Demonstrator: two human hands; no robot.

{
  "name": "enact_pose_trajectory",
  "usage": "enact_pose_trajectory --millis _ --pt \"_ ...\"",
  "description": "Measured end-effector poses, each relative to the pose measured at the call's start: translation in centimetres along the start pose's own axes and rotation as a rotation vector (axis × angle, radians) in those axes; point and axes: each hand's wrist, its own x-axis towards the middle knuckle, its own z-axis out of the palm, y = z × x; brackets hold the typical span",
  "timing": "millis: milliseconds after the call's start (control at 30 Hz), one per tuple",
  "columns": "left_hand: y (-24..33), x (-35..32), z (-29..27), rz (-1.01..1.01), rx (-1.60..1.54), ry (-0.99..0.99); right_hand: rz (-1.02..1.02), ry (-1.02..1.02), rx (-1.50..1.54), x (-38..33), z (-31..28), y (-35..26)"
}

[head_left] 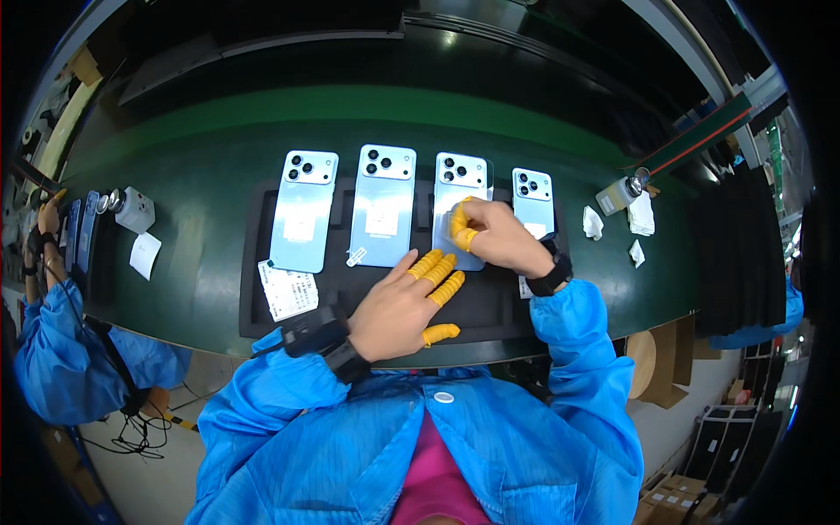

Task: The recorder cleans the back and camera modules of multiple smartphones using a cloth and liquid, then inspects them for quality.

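Note:
Several light-blue phones lie backs up in a row on a dark tray. My right hand (500, 234), in yellow finger cots, is closed with bent fingers over the back of the third phone from the left (461, 194); what its fingertips hold is hidden. A clear edge, seemingly film, shows along that phone's right side. Below it rests my left hand (398, 308), fingers apart in yellow cots, fingertips by the phone's lower edge. To the left lie the second phone (383, 194) and the leftmost phone (305, 206); the smaller rightmost phone (533, 194) is partly behind my right hand.
The black tray (350, 302) sits on a green table (201, 289). A printed paper (289, 291) lies under the leftmost phone. Dispenser bottles stand at left (136, 210) and right (619, 194), with crumpled white tissues (641, 214) at right. Another person's blue sleeve (66, 350) shows at far left.

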Motion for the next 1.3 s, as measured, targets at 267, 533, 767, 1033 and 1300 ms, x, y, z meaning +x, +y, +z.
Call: enact_pose_trajectory --millis 267,533,767,1033,1300 --pt "0.2 -0.4 0.9 0.030 -0.003 0.181 -0.483 0.319 -0.080 2.6 0.7 -7.9" --pt "-1.0 -6.5 -3.7 0.060 -0.430 0.060 -0.427 0.049 -0.422 3.2 9.5 -6.9" --pt "-3.0 -6.8 -3.2 -0.118 0.014 0.242 -0.202 -0.064 0.056 5.7 6.7 -4.2" --pt "-3.0 -6.2 -1.9 -0.189 0.000 0.304 -0.357 0.377 0.263 7.0 2.6 -13.7" --pt "-2.6 -10.9 -4.5 -0.012 -0.368 0.301 -0.478 -0.097 -0.446 8.0 14.8 -13.7"
